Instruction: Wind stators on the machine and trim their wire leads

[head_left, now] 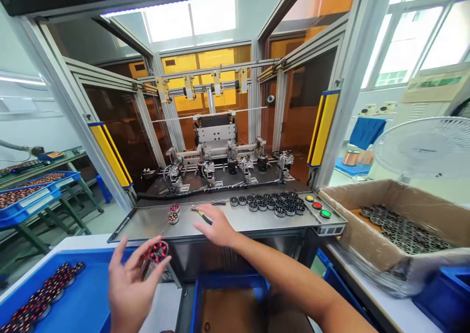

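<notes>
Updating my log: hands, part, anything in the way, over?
Left hand pinching red coil. Right hand at pliers, grip unclear. Two more coils left of pliers; nothing seen blocking either hand.

coils (51, 292) in tray (88, 306) L | cores (280, 211) on ledge (147, 221) ctr | ctn (354, 224) R

Satin metal counter (147, 223), smooth plastic tray (88, 298)

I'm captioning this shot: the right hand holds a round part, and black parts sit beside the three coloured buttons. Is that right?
No: in the head view, it is the left hand that holds the round part. Black parts do sit beside the three coloured buttons.
</notes>
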Motion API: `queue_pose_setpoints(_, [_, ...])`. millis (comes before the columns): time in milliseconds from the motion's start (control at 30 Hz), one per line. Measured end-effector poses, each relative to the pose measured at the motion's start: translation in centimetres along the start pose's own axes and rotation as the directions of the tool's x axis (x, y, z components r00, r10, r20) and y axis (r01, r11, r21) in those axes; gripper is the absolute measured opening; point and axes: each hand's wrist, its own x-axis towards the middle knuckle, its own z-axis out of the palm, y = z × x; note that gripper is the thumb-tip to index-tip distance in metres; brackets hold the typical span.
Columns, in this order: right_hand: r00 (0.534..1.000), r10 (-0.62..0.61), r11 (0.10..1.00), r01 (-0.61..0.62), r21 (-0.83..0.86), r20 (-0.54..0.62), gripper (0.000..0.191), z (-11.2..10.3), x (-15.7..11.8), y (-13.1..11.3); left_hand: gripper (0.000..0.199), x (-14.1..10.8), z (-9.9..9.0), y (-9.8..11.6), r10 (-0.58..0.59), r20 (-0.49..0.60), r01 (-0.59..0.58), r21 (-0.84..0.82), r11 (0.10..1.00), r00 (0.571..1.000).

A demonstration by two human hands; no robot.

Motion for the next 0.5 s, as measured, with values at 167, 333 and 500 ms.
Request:
queue_pose_setpoints(167, [0.984, 0.047, 0.811, -0.139, 0.569, 0.173, 0.059, 1.3, -7.7, -6.6, 0.101, -3.9, 0.5, 3.9, 0.460, 0.105, -0.472, 0.200, 0.858, 0.881])
queue_pose_setpoints(333, [0.929, 0.315, 0.427, -0.323, 0.845, 0.196, 0.037, 0.3, -10.5, -9.8, 0.116, -5.4, 2.5, 5.2, 0.578, 0.169, -0.590, 0.032, 0.807, 0.799])
queue_pose_setpoints(500, [0.911, 0.358, 0.443, -0.360, 0.821, 0.206, 0.036, -1.4, -11.5, -9.3, 0.120, -6.7, 2.1, 4.8, 0.470, 0.134, -0.459, -0.109, 0.882, 0.872])
